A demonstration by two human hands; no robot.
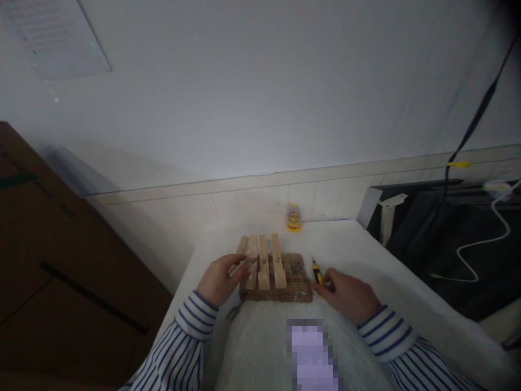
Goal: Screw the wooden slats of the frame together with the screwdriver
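My left hand [218, 278] is closed, thumb and fingers around the leftmost wooden strip [243, 245]. Beside it lie several more pale wooden strips, among them one in the middle [264, 263] and one at the right [278, 262] with a small metal screw in its face. They rest across a flat brown package [299, 277] wrapped in shiny clear film. My right hand [349, 294] pinches the lower end of a small yellow-and-black screwdriver [317, 273], its thin tip pointing away from me. The lower end of its handle is hidden by my fingers.
A small yellow-based bottle [293, 219] stands at the back of the white-covered table [342, 239], near the wall. A pixelated purple patch [313, 355] covers something in front. A large brown box [81, 260] stands left; dark panels [439, 244] and a white cable [480, 250] are right.
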